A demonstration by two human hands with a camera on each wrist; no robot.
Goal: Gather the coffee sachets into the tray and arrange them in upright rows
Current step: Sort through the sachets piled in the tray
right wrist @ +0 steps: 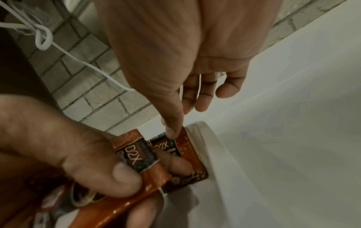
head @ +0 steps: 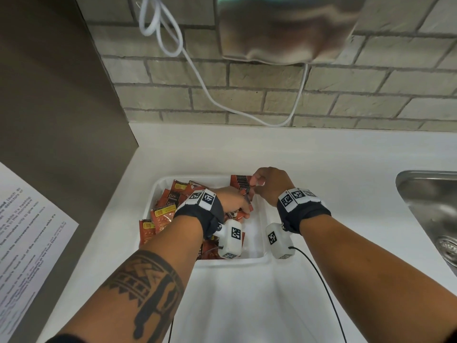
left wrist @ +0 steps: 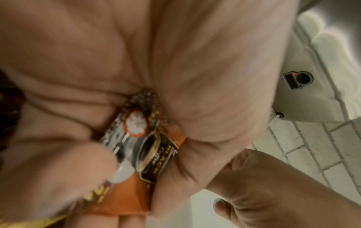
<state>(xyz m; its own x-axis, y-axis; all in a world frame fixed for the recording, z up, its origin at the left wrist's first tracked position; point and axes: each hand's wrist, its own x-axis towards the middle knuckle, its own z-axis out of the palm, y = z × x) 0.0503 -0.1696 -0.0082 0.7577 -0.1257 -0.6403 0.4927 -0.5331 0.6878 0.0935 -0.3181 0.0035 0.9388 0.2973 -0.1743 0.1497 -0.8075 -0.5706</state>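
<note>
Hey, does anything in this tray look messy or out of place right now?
Yes. The loose sachets on the tray's left side lie jumbled at all angles, one hanging over the rim. Only the row by the right hand stands upright.

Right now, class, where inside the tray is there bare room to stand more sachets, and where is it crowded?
Bare floor lies in the white plastic tray between its right wall and the left hand. The left half is crowded with loose orange coffee sachets.
</note>
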